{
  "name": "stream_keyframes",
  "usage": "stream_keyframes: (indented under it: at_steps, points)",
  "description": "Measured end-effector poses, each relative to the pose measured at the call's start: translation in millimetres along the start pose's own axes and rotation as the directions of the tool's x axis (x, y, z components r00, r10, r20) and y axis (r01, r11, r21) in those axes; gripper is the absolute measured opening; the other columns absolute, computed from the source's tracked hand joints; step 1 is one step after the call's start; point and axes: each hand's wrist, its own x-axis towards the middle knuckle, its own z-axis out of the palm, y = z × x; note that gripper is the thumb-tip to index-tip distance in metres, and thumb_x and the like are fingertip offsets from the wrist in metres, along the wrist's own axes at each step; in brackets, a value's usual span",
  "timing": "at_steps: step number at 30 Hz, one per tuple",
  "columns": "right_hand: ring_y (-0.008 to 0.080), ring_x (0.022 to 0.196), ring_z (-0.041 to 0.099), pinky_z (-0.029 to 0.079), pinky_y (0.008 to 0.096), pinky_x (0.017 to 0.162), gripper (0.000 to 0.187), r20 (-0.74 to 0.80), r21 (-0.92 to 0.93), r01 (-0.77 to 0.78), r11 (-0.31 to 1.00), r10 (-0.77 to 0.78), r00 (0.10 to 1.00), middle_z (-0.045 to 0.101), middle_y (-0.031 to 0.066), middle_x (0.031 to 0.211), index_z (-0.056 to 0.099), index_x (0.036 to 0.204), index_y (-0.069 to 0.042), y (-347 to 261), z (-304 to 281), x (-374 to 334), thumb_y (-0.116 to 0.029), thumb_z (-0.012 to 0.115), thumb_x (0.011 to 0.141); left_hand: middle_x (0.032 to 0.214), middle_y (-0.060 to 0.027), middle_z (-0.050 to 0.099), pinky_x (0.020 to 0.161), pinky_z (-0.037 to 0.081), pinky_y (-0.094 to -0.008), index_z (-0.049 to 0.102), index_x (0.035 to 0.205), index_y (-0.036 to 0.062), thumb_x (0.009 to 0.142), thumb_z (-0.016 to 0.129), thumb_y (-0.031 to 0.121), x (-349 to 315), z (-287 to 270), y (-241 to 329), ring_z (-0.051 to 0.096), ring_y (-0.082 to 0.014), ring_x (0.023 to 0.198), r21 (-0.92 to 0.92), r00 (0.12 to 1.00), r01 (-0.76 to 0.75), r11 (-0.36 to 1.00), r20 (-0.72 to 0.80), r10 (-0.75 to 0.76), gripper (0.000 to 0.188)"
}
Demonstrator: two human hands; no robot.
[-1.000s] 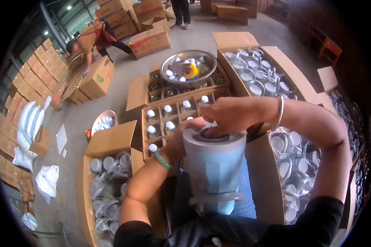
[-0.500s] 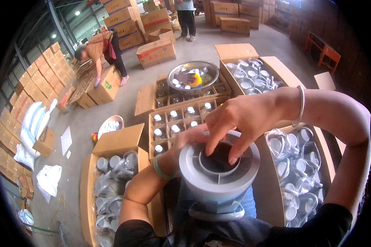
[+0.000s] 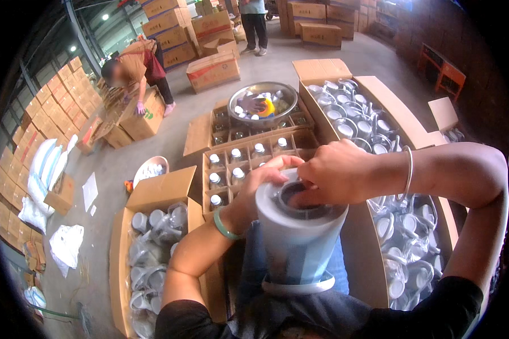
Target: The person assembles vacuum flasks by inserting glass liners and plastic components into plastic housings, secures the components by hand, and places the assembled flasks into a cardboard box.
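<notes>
A jug-like container with a grey round top and bluish see-through sides stands tilted between my arms, over my jeans. A hole opens in the middle of its top, and a pale ring or handle shows at its lower end. My left hand grips the far left side of the top, fingers bent over the rim. From the right, my right hand bends over the hole with its fingers drawn together in it. The fingertips are partly hidden, and what they hold, if anything, does not show.
Cartons of bagged grey-lidded jugs stand left and right; another lies beyond. White-capped bottles fill a divided carton ahead. A metal bowl holds caps and gloves. A co-worker bends over a box.
The container's top has tipped away, so more of its side shows. My right hand has come lower, its spread fingers now drawn together at the hole. The co-worker's arm has shifted.
</notes>
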Motion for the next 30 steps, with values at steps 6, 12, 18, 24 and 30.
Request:
stream_keyframes:
  at_steps: [6, 12, 18, 24, 30]
  points:
    - [0.0296, 0.061, 0.068, 0.053, 0.0415, 0.056, 0.065, 0.116, 0.079, -0.144, 0.986, 0.135, 0.984, 0.066, 0.0147, 0.065, 0.069, 0.074, -0.002, 25, 23, 30, -0.063, 0.052, 0.091, 0.11, -0.0129, 0.059, 0.096, 0.047, -0.0318, 0.055, 0.119, -0.0021, 0.08, 0.054, 0.019, 41, -54, -45, 0.059, -0.0201, 0.103, 0.435, 0.983, -0.165, 0.885, -0.003, 0.185, 0.044]
    - [0.0167, 0.063, 0.063, 0.049, 0.0347, 0.06, 0.034, -0.057, 0.355, -0.071, 0.932, 0.097, 0.994, 0.063, 0.0088, 0.067, 0.068, 0.082, -0.004, 66, 60, 59, -0.035, 0.063, 0.094, 0.092, -0.0115, 0.059, 0.081, 0.048, -0.0276, 0.059, 0.107, -0.0012, 0.077, 0.057, 0.017, 49, -75, -52, 0.059, -0.0197, 0.088, -0.028, 0.971, -0.095, 0.995, -0.224, 0.086, 0.035]
    - [0.0251, 0.112, 0.053, 0.039, 0.0489, 0.094, 0.061, -0.047, 0.047, 0.088, 0.995, -0.086, 0.995, 0.061, 0.0155, 0.113, 0.063, 0.116, -0.005, 84, 156, 111, -0.054, 0.067, 0.081, 0.116, -0.0206, 0.061, 0.096, 0.051, -0.0375, 0.048, 0.127, -0.0018, 0.079, 0.058, 0.022, -50, -96, 2, 0.064, -0.0285, 0.104, -0.335, 0.987, -0.163, 0.928, -0.054, 0.153, 0.054]
    - [0.0325, 0.134, 0.043, 0.02, 0.0665, 0.107, 0.079, 0.63, -0.094, 0.322, 0.942, -0.194, 0.752, 0.061, 0.0102, 0.131, 0.06, 0.131, -0.01, 36, 277, 153, -0.069, 0.06, 0.078, 0.131, -0.0235, 0.053, 0.107, 0.043, -0.0506, 0.044, 0.134, 0.007, 0.068, 0.068, 0.012, -78, -139, -7, 0.041, -0.0385, 0.133, -0.545, 0.997, -0.074, 0.835, -0.027, 0.071, 0.071]
    - [0.0311, 0.118, 0.057, 0.04, 0.0456, 0.099, 0.05, 0.553, 0.18, 0.038, 0.983, -0.133, 0.822, 0.066, 0.011, 0.119, 0.064, 0.126, -0.013, 80, 303, 163, -0.042, 0.065, 0.085, 0.133, -0.0219, 0.053, 0.11, 0.04, -0.0526, 0.04, 0.136, 0.007, 0.068, 0.066, 0.01, -92, -148, -11, 0.042, -0.0403, 0.133, -0.559, 0.996, -0.087, 0.825, -0.075, 0.054, 0.073]
